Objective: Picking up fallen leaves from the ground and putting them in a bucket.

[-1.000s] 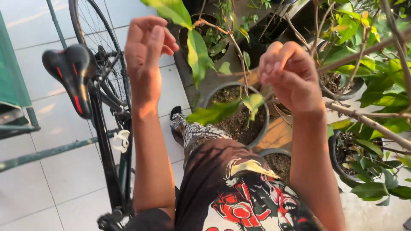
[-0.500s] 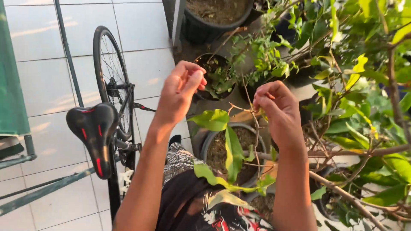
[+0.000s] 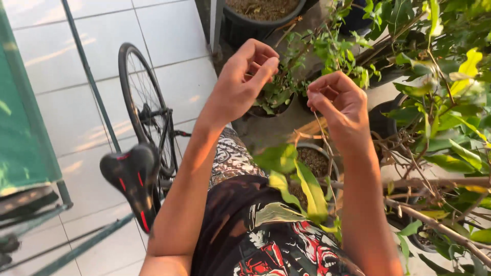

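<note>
The right hand [image 3: 341, 105] pinches a thin twig [image 3: 323, 134] above the soil pot [image 3: 319, 162]. The left hand [image 3: 240, 84], left of the twig, has its grip curled nearly closed, holding nothing visible.

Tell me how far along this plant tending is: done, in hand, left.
Done: nothing finished shows; no picked leaves or cuttings lie in view. In hand: the right hand pinches a thin bare twig rising from the potted plant; the left hand hovers curled and empty beside it. Left: the big green leaves below remain attached.
</note>
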